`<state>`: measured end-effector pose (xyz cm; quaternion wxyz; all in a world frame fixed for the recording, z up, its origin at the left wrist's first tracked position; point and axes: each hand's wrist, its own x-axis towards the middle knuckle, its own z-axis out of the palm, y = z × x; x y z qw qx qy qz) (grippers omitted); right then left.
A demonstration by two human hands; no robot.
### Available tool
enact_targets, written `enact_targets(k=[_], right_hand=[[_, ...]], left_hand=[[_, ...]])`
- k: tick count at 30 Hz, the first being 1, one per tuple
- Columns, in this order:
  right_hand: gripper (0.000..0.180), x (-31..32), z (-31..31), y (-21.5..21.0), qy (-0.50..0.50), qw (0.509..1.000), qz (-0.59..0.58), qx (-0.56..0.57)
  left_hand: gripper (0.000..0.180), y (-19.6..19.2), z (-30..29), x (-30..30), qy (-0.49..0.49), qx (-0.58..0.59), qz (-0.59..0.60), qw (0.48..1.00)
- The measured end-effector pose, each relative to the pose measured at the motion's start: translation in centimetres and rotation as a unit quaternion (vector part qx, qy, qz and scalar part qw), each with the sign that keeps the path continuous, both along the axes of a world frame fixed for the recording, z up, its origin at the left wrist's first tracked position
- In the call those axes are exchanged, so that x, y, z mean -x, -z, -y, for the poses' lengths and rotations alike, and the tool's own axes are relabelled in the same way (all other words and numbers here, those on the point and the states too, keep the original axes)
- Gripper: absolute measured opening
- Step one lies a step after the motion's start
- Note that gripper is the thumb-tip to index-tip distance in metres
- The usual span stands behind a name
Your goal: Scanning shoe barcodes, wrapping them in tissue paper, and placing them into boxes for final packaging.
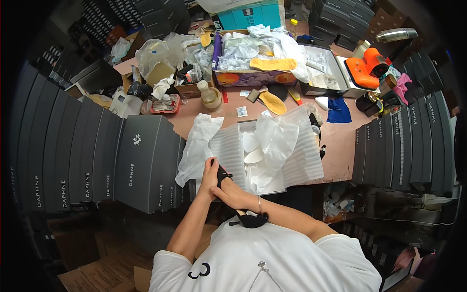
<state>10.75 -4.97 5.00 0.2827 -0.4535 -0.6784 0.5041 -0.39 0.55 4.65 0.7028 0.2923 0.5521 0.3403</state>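
A black shoe [253, 220] is held close to my chest, its back end toward me and its front pointing away over the table. My left hand [209, 178] is closed along its front part, thumb upward. Across the shoe's middle lies my right hand [234, 195], wrapped round it and hiding much of it. Just beyond the hands is an open shoe box [278, 183] with white tissue paper [275, 141] and white shaped inserts [253, 156] in it. White foam sheets [305, 148] spread from its sides. Another tissue sheet [198, 146] lies left of it.
Dark grey shoe boxes [146, 163] stand in rows at left, and more boxes [406, 146] at right. Behind are a glass bottle [209, 97], yellow insoles [272, 102], a blue cloth [339, 110], a paper-filled carton [258, 79] and an orange device [362, 73]. A black strappy item [318, 136] lies right.
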Motion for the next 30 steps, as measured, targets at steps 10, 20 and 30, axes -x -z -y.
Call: enact_targets(k=[10,20,30], right_hand=[[0.057,-5.3,3.9,-4.8,-0.074,0.997,-0.038,0.007],[0.057,-1.1,0.9,0.2,0.07,0.993,-0.044,-0.081],[0.051,-6.5,3.9,-6.1,-0.14,0.983,-0.111,0.04]], left_hand=[[0.036,-0.3,1.2,-1.8,0.078,0.0,0.127,0.989],[0.033,1.3,0.5,-1.1,0.043,0.014,0.111,0.993],[0.04,-0.5,1.7,-1.6,0.091,0.016,0.127,0.988]])
